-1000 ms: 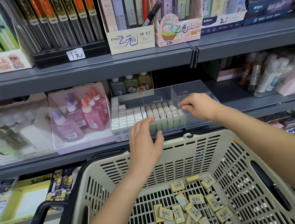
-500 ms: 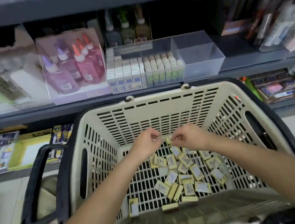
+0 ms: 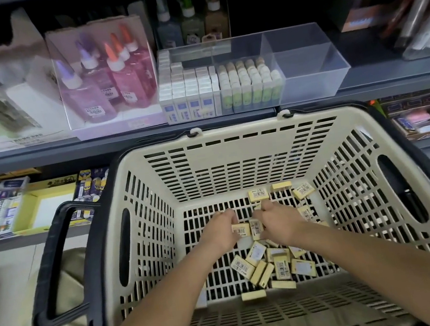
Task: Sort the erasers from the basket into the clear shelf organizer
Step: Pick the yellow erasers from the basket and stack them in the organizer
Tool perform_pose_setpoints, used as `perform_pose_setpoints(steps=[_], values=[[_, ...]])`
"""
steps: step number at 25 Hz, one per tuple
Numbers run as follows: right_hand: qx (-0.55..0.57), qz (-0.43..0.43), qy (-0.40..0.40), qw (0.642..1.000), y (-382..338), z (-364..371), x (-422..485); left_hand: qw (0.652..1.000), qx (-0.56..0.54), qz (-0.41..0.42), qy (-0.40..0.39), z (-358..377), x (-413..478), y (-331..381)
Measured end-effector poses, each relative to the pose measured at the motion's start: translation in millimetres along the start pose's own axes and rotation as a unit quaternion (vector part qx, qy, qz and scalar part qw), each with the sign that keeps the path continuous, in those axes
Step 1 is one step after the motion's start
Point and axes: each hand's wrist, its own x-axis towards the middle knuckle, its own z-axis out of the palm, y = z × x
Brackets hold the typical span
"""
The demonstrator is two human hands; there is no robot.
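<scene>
A shop aisle with grey shelving (image 3: 122, 141) fills the background, and a cream slotted basket (image 3: 232, 135) sits in front of it, taking up most of the view. Beyond the basket's far rim and to its left, glue bottles (image 3: 113, 77) with purple and orange caps stand in a display box. Straight beyond that rim stands the clear shelf organizer (image 3: 301, 40). Its left compartment is packed with white erasers (image 3: 186, 86) and its middle one with green-labelled erasers (image 3: 249, 80), all upright in rows.

A black handle (image 3: 54, 268) hangs folded down outside the basket's left wall. Both forearms reach in over the basket's near rim, down to its floor.

The left hand (image 3: 218, 231) is at the middle of the basket floor, its fingers (image 3: 228, 215) curled in. A barcoded eraser (image 3: 241, 230) sits at the thumb side of that hand, touching it and seemingly pinched. Whether it is off the floor cannot be told.

Just beside it, the right hand (image 3: 279, 223) mirrors the left, knuckles up and fingers (image 3: 265, 205) bent inward. An upright eraser (image 3: 256, 228) stands between its thumb and fingertips, gripped narrowly. The two held pieces are almost touching in the gap between the hands.

Nearer the basket's near wall, under the right wrist, lies a heap of yellow erasers (image 3: 272, 265) at mixed angles. Three more erasers (image 3: 258, 194) lie against the basket's far wall, just past the right hand's fingertips and clear of them.
</scene>
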Motion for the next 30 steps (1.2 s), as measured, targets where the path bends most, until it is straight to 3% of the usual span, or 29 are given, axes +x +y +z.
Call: perform_pose_setpoints(steps=[3, 7, 12, 16, 21, 27, 30], values=[[0.113, 0.014, 0.02, 0.993, 1.8, 0.6, 0.8, 0.997, -0.074, -0.027, -0.003, -6.1, 2.1, 0.0], [0.333, 0.052, 0.046, 0.94, 10.0, -15.7, -0.6, 0.958, -0.273, -0.081, -0.014, -29.9, 5.0, 9.2], [0.45, 0.033, 0.09, 0.888, 13.3, -56.8, -8.9, 0.931, -0.363, -0.043, 0.02, -70.9, -8.0, 26.5], [0.466, -0.03, 0.11, 0.877, 14.1, -96.1, -27.6, 0.895, -0.445, 0.005, 0.031, -100.6, -26.1, 51.0], [0.442, -0.053, 0.215, 0.869, 38.4, -151.4, -58.4, 0.89, -0.438, 0.101, 0.078, -148.2, -32.4, 98.8], [0.384, -0.016, 0.385, 0.839, 83.1, -226.2, -64.7, 0.876, -0.432, 0.118, 0.181, -179.3, -21.4, 133.1], [0.279, 0.031, 0.444, 0.851, 105.3, -253.1, -51.2, 0.87, -0.434, 0.104, 0.21, -181.5, -10.0, 132.5]])
